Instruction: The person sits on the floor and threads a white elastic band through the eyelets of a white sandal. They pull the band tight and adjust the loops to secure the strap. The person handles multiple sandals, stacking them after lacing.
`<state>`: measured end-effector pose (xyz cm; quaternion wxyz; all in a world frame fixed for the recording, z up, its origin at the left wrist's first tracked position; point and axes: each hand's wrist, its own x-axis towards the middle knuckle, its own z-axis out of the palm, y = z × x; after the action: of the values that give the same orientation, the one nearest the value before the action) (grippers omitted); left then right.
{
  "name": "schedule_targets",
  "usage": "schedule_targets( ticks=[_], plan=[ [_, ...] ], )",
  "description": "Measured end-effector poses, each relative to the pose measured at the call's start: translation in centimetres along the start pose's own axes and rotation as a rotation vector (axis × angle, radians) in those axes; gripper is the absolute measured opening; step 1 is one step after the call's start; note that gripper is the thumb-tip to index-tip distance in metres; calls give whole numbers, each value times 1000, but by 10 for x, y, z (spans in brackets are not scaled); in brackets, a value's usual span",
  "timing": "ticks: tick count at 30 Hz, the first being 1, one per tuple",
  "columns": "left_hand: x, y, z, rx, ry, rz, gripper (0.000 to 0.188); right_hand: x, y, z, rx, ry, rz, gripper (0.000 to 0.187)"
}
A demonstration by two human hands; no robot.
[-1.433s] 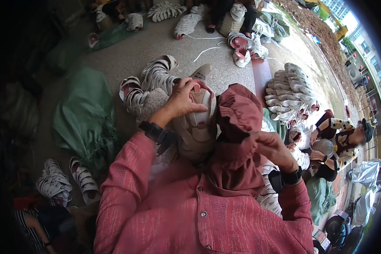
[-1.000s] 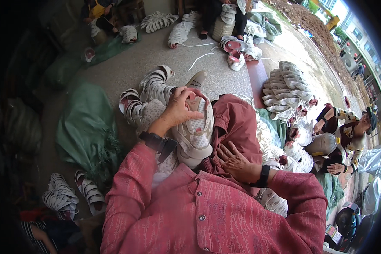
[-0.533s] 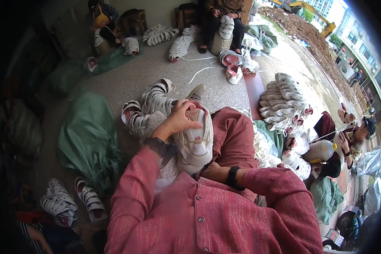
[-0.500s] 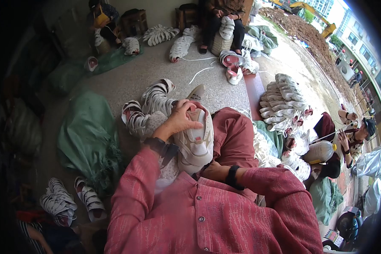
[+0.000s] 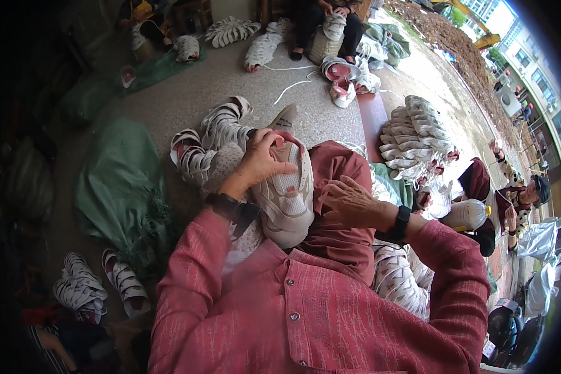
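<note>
A white and beige sneaker upper (image 5: 289,225) with a pink lining lies in my lap, its rounded toe toward my body. My left hand (image 5: 260,163) is closed on it near the ankle opening, thumb across the tongue and fingers at the collar. To the right of the shoe, above my red-trousered thigh (image 5: 338,163), hovers my right hand (image 5: 355,202). Its fingers are apart and hold nothing that I can see. Stacks of nested white shoe uppers (image 5: 225,128) lie just beyond my left hand.
A green sack (image 5: 121,187) lies on the floor at left, with more shoe uppers (image 5: 81,290) nearer. A large pile of uppers (image 5: 414,137) stands at right, near a plastic jug (image 5: 467,215). Other people sit working at the far side and at right.
My right hand has come up from below the shoe's toe to its right side, fingers now spread. The left hand keeps its hold on the shoe. The view has shifted slightly.
</note>
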<state>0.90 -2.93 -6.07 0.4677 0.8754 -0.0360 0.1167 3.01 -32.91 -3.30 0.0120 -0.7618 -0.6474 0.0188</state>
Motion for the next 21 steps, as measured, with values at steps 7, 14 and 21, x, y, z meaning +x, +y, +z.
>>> schedule_targets(
  ticks=[7, 14, 21],
  plan=[
    [0, 8, -9, 20, -27, -41, 81, 36, 13, 56, -204, -513, -144, 22],
    [9, 10, -8, 82, -67, -66, 73, 54, -15, 59, -8, -783, 25, 33],
    [6, 13, -10, 30, -113, -34, 82, 1, -46, 1, 578, -369, 29, 25]
  ],
)
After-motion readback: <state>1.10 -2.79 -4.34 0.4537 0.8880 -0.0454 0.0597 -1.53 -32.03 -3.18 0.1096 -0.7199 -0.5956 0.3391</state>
